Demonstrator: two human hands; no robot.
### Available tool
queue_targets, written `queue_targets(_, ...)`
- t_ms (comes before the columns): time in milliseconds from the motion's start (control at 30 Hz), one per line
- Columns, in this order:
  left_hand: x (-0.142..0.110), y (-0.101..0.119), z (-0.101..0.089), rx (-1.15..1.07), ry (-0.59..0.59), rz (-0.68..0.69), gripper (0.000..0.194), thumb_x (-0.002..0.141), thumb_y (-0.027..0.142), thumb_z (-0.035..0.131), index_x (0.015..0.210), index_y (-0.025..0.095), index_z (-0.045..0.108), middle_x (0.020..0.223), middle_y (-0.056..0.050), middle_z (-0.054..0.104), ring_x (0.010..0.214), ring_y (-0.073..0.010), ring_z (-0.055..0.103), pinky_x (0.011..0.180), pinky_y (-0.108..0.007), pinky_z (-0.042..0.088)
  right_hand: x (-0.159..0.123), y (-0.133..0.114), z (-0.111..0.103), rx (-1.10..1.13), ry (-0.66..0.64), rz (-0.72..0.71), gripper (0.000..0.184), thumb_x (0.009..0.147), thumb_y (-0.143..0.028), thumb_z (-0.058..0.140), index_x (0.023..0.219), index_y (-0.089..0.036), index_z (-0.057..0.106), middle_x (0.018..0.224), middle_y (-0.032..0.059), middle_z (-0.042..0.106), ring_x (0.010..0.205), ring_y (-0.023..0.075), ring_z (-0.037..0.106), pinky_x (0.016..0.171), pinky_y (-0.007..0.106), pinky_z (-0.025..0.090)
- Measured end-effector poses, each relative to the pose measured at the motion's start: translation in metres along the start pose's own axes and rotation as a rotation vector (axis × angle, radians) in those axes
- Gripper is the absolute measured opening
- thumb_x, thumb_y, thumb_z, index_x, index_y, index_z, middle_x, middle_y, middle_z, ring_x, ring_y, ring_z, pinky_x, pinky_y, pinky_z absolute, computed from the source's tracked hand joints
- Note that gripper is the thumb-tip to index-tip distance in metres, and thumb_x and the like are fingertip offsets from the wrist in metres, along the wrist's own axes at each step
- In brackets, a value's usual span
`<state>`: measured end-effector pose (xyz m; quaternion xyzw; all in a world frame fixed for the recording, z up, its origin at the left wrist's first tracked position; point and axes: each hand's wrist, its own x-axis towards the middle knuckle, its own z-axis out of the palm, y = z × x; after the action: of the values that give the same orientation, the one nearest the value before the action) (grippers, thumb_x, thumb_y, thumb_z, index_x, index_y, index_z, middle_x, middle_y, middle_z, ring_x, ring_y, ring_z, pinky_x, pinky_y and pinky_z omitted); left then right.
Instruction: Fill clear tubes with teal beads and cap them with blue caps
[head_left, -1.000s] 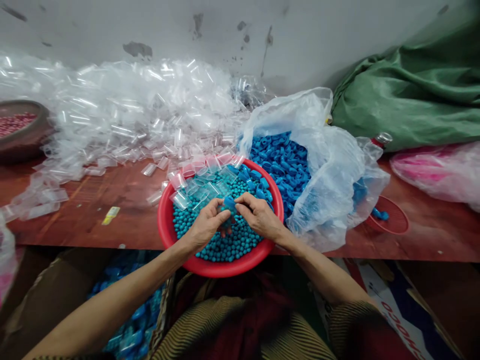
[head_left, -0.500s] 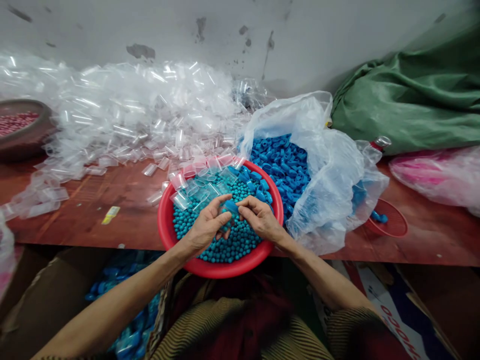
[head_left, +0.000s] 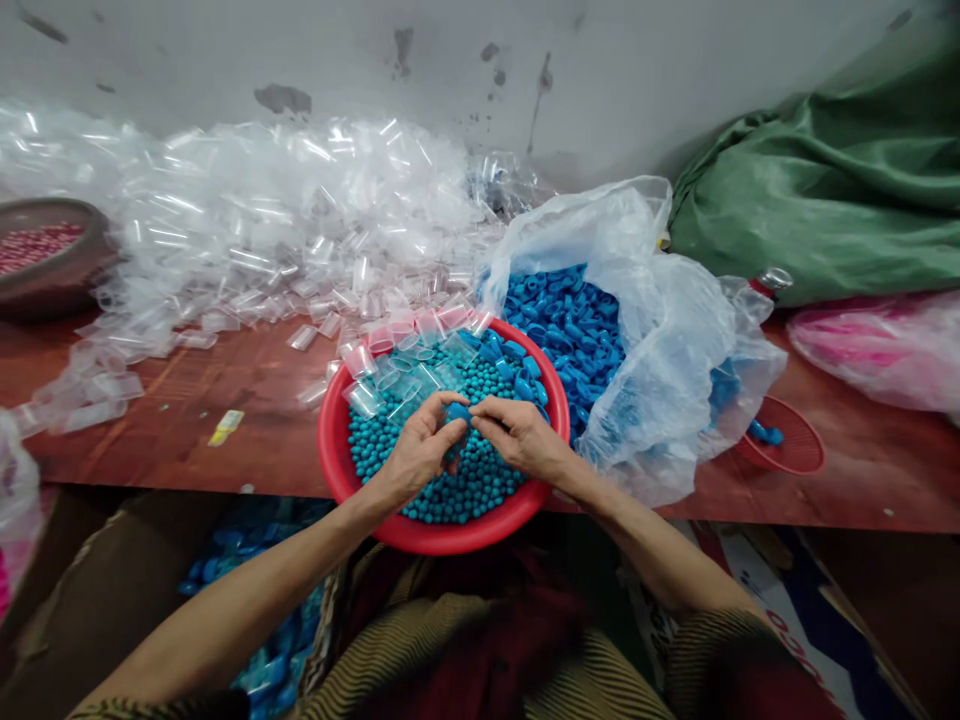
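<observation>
Over the red basin (head_left: 442, 540), my left hand (head_left: 420, 448) is closed around a small piece with a blue plastic cap (head_left: 457, 412); the lower part looks clear but is mostly hidden by the fingers. My right hand (head_left: 521, 435) pinches the right side of that cap with thumb and forefinger. Small teal beads (head_left: 457, 500) fill the basin beneath both hands. Several clear plastic tubes (head_left: 364, 400) lie on the beads at the basin's left and back rim. Loose blue caps (head_left: 528, 370) rest on the beads at the right back.
A large heap of clear tubes (head_left: 247, 210) lies against the wall. Right of the basin, a plastic bag (head_left: 667, 340) spills blue caps (head_left: 562, 320). A small red basket (head_left: 787, 455), green sack (head_left: 825, 200) and bowl of pink beads (head_left: 52, 285) flank them. Below is a cardboard box (head_left: 97, 570).
My right fingers have closed in slightly on the blue cap, and the cap has turned a little in my left hand. The whole view has shifted slightly.
</observation>
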<state>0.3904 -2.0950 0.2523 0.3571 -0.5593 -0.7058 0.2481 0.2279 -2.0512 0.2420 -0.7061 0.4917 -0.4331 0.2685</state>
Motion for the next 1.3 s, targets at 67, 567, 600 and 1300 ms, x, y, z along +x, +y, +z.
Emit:
queue_targets(67,-0.001,-0.001,-0.003,0.013,-0.018,-0.015,0.043,0.079,0.042,0.059,0.112,0.021,0.041,0.063,0.007,0.052,0.037,-0.0064,0.05,0.03,-0.015,0.032,0.003,-0.001,-0.006,0.076,-0.013,0.074,0.012,0.085,-0.021,0.051,0.084,-0.017,0.062,0.073,0.0004,0.06,0.067,0.0114,0.055,0.063,0.023,0.043)
queue_targets(567,-0.003,-0.007,0.001,0.033,0.109,0.036,0.027,0.079,0.034,0.057,0.098,0.019,0.046,0.053,0.011,0.04,0.032,-0.003,0.037,0.032,-0.016,0.03,-0.002,0.011,0.003,0.19,-0.024,0.07,0.014,0.08,-0.02,0.057,0.09,-0.017,0.067,0.082,0.0038,0.064,0.078,0.0144,0.059,0.074,0.03,0.047)
queue_targets(600,-0.002,-0.006,-0.001,0.038,0.092,0.038,0.028,0.079,0.035,0.057,0.1,0.019,0.046,0.054,0.011,0.042,0.033,-0.0033,0.04,0.032,-0.015,0.03,-0.001,0.011,-0.001,0.249,-0.054,0.104,0.018,0.078,-0.019,0.059,0.094,-0.017,0.067,0.085,0.0039,0.064,0.08,0.0147,0.06,0.075,0.03,0.048)
queue_targets(1300,-0.005,0.002,0.001,0.14,0.116,0.142,0.045,0.072,0.025,0.062,0.115,0.018,0.05,0.096,-0.002,0.057,0.084,-0.0144,0.051,0.075,-0.025,0.042,-0.009,-0.018,0.027,-0.445,-0.081,0.046,0.088,0.074,-0.047,0.063,0.141,-0.007,0.02,0.115,0.0222,0.052,0.094,0.0307,0.06,0.068,0.042,0.054)
